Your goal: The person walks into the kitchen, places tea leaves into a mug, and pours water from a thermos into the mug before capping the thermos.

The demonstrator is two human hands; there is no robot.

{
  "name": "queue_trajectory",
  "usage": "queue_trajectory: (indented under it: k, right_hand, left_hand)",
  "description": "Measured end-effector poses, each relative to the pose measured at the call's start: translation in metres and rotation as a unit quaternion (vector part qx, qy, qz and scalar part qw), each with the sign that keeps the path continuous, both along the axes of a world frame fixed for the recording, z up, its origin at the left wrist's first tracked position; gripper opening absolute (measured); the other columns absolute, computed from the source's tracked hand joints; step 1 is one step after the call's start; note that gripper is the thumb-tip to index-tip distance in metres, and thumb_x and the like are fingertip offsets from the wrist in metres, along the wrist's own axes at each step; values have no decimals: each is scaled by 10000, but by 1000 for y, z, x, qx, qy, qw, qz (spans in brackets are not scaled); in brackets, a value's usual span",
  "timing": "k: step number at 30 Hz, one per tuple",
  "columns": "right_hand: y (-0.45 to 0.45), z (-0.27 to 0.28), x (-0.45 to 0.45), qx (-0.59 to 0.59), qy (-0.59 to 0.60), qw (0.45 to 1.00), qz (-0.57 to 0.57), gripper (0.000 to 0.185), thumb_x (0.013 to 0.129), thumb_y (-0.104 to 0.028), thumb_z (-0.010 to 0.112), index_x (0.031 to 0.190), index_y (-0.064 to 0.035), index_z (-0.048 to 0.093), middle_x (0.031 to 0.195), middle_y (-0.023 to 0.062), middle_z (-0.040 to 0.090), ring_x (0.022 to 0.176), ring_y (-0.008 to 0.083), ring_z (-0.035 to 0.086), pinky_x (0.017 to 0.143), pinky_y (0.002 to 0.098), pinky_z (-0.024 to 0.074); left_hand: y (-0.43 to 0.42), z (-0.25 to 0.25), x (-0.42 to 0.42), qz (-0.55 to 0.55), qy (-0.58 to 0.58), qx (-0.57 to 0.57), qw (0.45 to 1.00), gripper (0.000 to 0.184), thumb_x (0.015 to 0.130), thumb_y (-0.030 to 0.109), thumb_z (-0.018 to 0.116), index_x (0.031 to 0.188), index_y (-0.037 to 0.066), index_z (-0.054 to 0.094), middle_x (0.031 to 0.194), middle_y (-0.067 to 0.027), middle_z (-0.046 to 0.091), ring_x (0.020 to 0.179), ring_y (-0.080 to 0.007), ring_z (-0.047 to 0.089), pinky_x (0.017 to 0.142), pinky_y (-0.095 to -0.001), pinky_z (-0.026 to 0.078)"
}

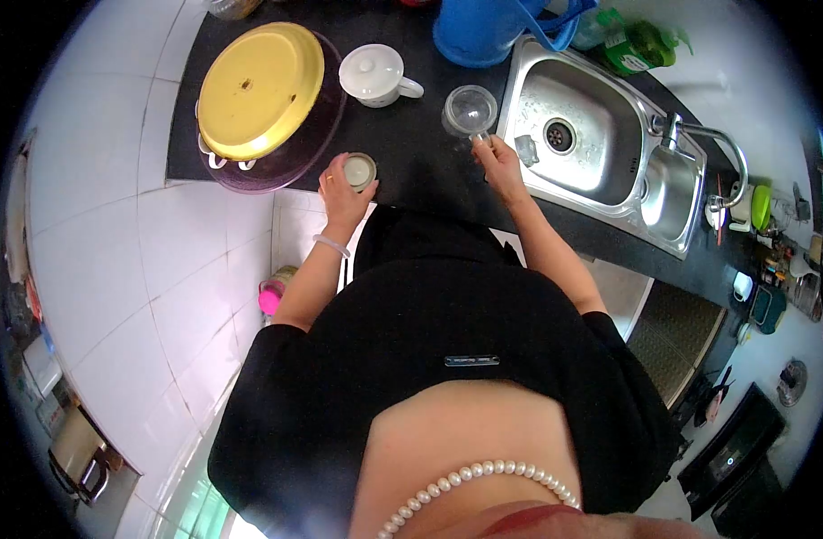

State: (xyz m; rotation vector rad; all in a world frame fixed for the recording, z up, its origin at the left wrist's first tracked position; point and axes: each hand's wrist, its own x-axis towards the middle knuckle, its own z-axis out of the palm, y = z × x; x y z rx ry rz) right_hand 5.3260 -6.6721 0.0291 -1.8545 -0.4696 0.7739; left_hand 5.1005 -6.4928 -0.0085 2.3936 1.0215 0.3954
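Note:
My left hand (342, 193) has its fingers wrapped round a small round cup (359, 171) with a pale inside, at the counter's front edge. The handle of a clear glass mug (470, 110) is pinched in my right hand (498, 166), just left of the sink. The mug stands on the black counter (411, 162). Behind the small cup is a white lidded cup (373, 75), its handle pointing right; neither hand touches it.
A yellow pan (263, 90) rests on a dark round lid or tray (326, 117) at the left. A blue pitcher (472, 34) and a green bottle (640, 48) stand behind the steel sink (591, 126). The faucet (739, 166) rises on the right.

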Motion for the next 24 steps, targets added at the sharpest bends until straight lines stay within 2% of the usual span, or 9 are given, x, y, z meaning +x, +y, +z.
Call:
queue_trajectory:
  k: [8, 11, 14, 18, 23, 24]
  right_hand:
    - [12, -12, 9, -11, -12, 1000, -25, 331, 853, -314, 554, 759, 4, 557, 669, 49, 575, 619, 120, 521, 581, 259, 415]
    - [12, -18, 13, -31, -19, 999, -21, 330, 852, -315, 554, 759, 1, 564, 658, 42, 571, 611, 116, 519, 577, 254, 416]
    - [13, -14, 11, -30, -3, 999, -17, 327, 851, -318, 552, 762, -4, 564, 651, 34, 561, 604, 108, 513, 573, 248, 414]
    - [12, -26, 12, 12, 25, 999, -26, 324, 851, -322, 548, 773, -8, 561, 659, 24, 553, 595, 99, 502, 566, 243, 411]
    - [9, -29, 13, -14, 26, 1000, -8, 309, 864, -308, 543, 788, -9, 566, 689, 21, 565, 619, 89, 512, 592, 232, 411]
    - [9, -28, 13, -26, 24, 999, 1, 298, 869, -299, 542, 790, -13, 570, 694, 15, 565, 626, 78, 509, 599, 221, 406]
  left_hand:
    - [6, 10, 5, -25, -26, 7, 999, 727, 612, 228, 743, 1207, 37, 372, 1105, -159, 512, 1062, -335, 438, 915, -414, 334]
    - [7, 6, 8, -24, -62, -25, 997, 727, 621, 198, 727, 1224, 52, 348, 1168, -154, 464, 1095, -332, 416, 939, -415, 317]
    - [6, 7, 16, -13, -111, -43, 993, 728, 618, 173, 727, 1220, 35, 343, 1141, -175, 469, 1095, -336, 419, 932, -419, 329]
    - [4, 31, 32, -25, -130, -85, 988, 767, 609, 176, 740, 1235, 24, 324, 1115, -180, 474, 1085, -339, 427, 925, -409, 343]
    - [2, 82, 66, -66, -152, -164, 972, 827, 592, 228, 767, 1251, 17, 315, 1098, -187, 497, 1049, -350, 454, 908, -405, 360]
    - [3, 90, 74, -102, -120, -141, 977, 835, 588, 240, 771, 1251, 17, 316, 1093, -192, 503, 1039, -353, 461, 900, -409, 367]
